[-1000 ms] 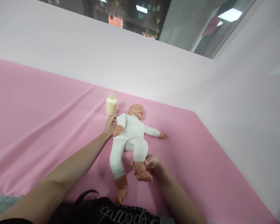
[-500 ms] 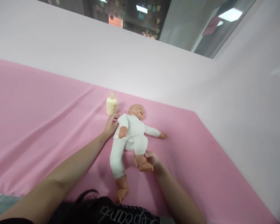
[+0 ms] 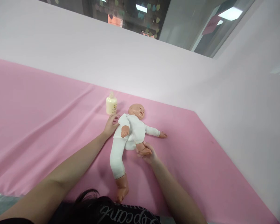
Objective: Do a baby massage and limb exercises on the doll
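Note:
A baby doll (image 3: 136, 127) in a white suit lies on its back on the pink sheet, head away from me and turned to the right. My right hand (image 3: 150, 154) is closed round the lower end of its right-hand leg, by the bare foot, and that leg is bent up over the belly. The other leg lies stretched toward me. Against the doll's left-hand side rests my left hand (image 3: 111, 125), fingers apart and slightly curved; its thumb is hard to make out. Just beyond those fingers stands a cream pump bottle (image 3: 111, 105).
The pink sheet (image 3: 49, 109) covers the padded surface, with creases at the left. A white wall (image 3: 84, 53) runs along the back and another along the right. Above the back wall is a window (image 3: 130, 18) with heart-shaped stickers.
My right hand has moved up and away from me with the doll's foot, folding that leg further toward the belly. The doll's left-hand arm shifted slightly. My left hand stayed put.

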